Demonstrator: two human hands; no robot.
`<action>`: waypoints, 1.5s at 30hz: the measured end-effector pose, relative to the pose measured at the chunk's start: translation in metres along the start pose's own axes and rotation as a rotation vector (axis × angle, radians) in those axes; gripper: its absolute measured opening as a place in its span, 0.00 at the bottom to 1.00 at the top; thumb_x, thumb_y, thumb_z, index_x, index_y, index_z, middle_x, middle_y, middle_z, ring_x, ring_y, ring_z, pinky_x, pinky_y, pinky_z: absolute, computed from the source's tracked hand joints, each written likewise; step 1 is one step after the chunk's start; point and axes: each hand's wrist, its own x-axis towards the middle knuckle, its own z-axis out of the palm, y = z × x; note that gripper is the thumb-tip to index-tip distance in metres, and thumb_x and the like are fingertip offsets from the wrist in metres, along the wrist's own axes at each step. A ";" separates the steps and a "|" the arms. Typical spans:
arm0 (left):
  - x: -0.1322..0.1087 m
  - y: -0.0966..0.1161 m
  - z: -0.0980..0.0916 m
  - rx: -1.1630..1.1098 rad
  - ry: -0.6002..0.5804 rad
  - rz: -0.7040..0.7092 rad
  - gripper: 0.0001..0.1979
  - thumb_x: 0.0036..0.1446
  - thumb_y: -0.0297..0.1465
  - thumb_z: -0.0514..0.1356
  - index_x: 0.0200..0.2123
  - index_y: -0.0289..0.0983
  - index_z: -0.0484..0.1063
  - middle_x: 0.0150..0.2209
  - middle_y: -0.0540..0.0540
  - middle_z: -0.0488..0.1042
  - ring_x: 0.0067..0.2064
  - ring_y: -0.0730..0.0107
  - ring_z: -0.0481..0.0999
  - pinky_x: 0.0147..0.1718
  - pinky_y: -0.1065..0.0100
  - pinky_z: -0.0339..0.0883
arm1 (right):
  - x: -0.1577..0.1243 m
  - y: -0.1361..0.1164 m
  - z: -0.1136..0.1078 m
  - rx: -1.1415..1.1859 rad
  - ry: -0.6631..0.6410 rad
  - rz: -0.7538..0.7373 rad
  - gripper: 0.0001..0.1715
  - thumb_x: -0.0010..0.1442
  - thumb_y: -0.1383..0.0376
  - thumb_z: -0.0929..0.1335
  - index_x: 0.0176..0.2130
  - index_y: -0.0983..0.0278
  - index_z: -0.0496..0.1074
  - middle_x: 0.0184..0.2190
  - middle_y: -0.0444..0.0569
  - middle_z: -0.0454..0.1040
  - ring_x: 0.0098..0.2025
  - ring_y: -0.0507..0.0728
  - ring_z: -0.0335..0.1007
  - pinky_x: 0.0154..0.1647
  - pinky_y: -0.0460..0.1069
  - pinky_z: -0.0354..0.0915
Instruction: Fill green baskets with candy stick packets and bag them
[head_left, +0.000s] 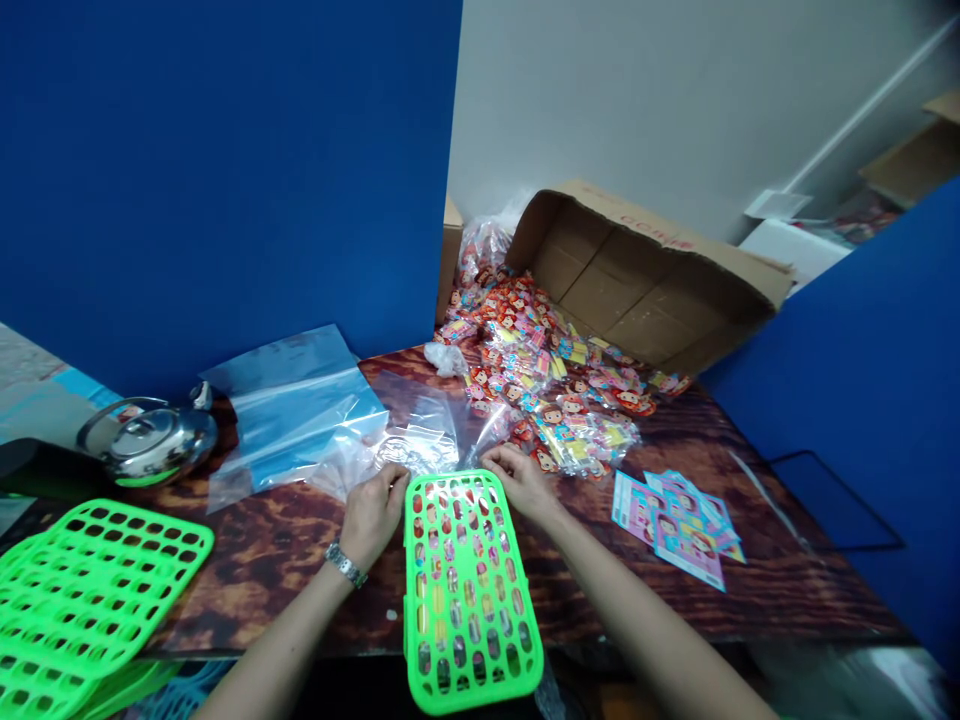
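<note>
A bright green plastic case [472, 590] with rows of oval holes lies in front of me, its near end past the table edge. Colourful small packets show through the holes. My left hand [373, 515] is closed, thumb and finger pinched at the case's far left corner. At the far right corner my right hand [523, 482] is pinched likewise. Clear film [489, 430] rises by the right fingertips; I cannot tell whether the fingers grip film or the rim. Just beyond lie clear plastic bags [420, 440].
A cardboard box [637, 270] lies tipped at the back, with a heap of wrapped cartoon-printed packets [547, 380] spilling from it. Printed cards [679, 525] lie right. More green perforated panels [112, 590], a metal kettle [150, 440] and a large clear sheet [300, 400] are left.
</note>
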 end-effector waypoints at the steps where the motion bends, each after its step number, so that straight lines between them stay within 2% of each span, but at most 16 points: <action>1: 0.000 0.002 -0.002 0.005 0.001 0.016 0.11 0.59 0.33 0.50 0.34 0.38 0.71 0.33 0.46 0.76 0.35 0.64 0.76 0.35 0.66 0.65 | 0.001 0.000 -0.001 0.035 -0.019 0.004 0.14 0.58 0.58 0.64 0.31 0.64 0.73 0.30 0.47 0.74 0.33 0.55 0.69 0.34 0.48 0.64; 6: -0.004 0.010 -0.008 0.039 0.020 0.087 0.11 0.61 0.32 0.49 0.33 0.38 0.70 0.32 0.46 0.75 0.35 0.65 0.75 0.36 0.65 0.66 | -0.002 -0.007 -0.015 0.097 -0.104 -0.011 0.13 0.58 0.58 0.64 0.35 0.64 0.74 0.32 0.48 0.76 0.35 0.55 0.71 0.36 0.49 0.66; 13: -0.014 0.008 -0.005 0.099 0.091 0.215 0.11 0.63 0.32 0.48 0.35 0.37 0.69 0.31 0.46 0.73 0.33 0.66 0.74 0.34 0.67 0.65 | -0.027 -0.024 -0.031 -0.181 -0.037 -0.202 0.11 0.62 0.63 0.63 0.38 0.61 0.74 0.35 0.49 0.76 0.38 0.57 0.71 0.40 0.51 0.65; 16: -0.017 0.007 -0.002 0.122 0.130 0.279 0.11 0.64 0.31 0.48 0.35 0.37 0.68 0.31 0.46 0.73 0.33 0.68 0.73 0.34 0.67 0.65 | -0.029 -0.025 -0.031 -0.145 -0.030 -0.163 0.14 0.61 0.61 0.63 0.45 0.62 0.72 0.39 0.52 0.74 0.39 0.56 0.71 0.40 0.51 0.66; 19: -0.018 0.008 0.000 0.141 0.167 0.333 0.09 0.64 0.30 0.49 0.36 0.37 0.68 0.30 0.46 0.72 0.33 0.69 0.73 0.35 0.68 0.64 | -0.027 -0.024 -0.027 -0.001 -0.107 -0.077 0.19 0.61 0.59 0.63 0.49 0.63 0.70 0.41 0.53 0.74 0.40 0.56 0.71 0.40 0.51 0.68; 22: -0.016 0.010 -0.001 0.166 0.182 0.373 0.08 0.63 0.29 0.50 0.36 0.37 0.68 0.31 0.47 0.72 0.33 0.69 0.73 0.35 0.69 0.65 | -0.023 -0.022 -0.020 0.129 -0.153 0.004 0.15 0.60 0.59 0.63 0.42 0.64 0.73 0.36 0.49 0.76 0.38 0.56 0.72 0.39 0.50 0.68; 26: -0.012 0.014 -0.004 0.225 0.164 0.410 0.07 0.62 0.28 0.51 0.35 0.37 0.68 0.30 0.48 0.72 0.31 0.70 0.73 0.31 0.70 0.65 | -0.022 -0.022 -0.011 0.163 -0.052 0.092 0.10 0.56 0.61 0.66 0.34 0.66 0.72 0.28 0.46 0.74 0.30 0.53 0.70 0.30 0.46 0.65; 28: -0.011 0.016 -0.004 0.266 0.157 0.427 0.07 0.61 0.26 0.51 0.35 0.37 0.68 0.29 0.48 0.71 0.30 0.69 0.72 0.29 0.71 0.64 | -0.023 -0.022 -0.009 0.120 -0.001 0.089 0.09 0.56 0.62 0.66 0.32 0.65 0.71 0.27 0.45 0.73 0.29 0.52 0.69 0.29 0.46 0.64; 32: -0.015 0.018 -0.005 0.360 0.151 0.474 0.08 0.60 0.23 0.51 0.34 0.36 0.69 0.27 0.48 0.69 0.27 0.69 0.70 0.23 0.71 0.60 | -0.028 -0.021 -0.013 0.007 0.057 -0.013 0.11 0.59 0.61 0.64 0.31 0.64 0.71 0.27 0.45 0.73 0.30 0.52 0.68 0.31 0.46 0.63; 38: -0.023 0.021 -0.006 0.438 0.131 0.572 0.13 0.61 0.21 0.46 0.34 0.36 0.68 0.25 0.49 0.66 0.24 0.69 0.66 0.22 0.70 0.59 | -0.032 -0.014 -0.029 -0.078 -0.016 -0.189 0.11 0.63 0.63 0.61 0.32 0.64 0.69 0.27 0.45 0.71 0.30 0.53 0.67 0.32 0.46 0.64; 41: -0.028 0.020 -0.006 0.436 0.126 0.605 0.12 0.62 0.22 0.45 0.38 0.34 0.68 0.26 0.47 0.67 0.26 0.68 0.67 0.25 0.69 0.62 | -0.039 -0.009 -0.030 -0.238 0.017 -0.365 0.09 0.64 0.67 0.60 0.38 0.63 0.70 0.31 0.48 0.72 0.34 0.54 0.69 0.36 0.48 0.66; 45: -0.034 0.018 -0.007 0.407 0.114 0.631 0.12 0.63 0.24 0.44 0.38 0.34 0.67 0.28 0.46 0.68 0.28 0.68 0.69 0.28 0.69 0.65 | -0.055 -0.003 -0.027 -0.430 0.114 -0.541 0.15 0.63 0.71 0.59 0.47 0.63 0.68 0.36 0.52 0.73 0.39 0.56 0.70 0.41 0.51 0.68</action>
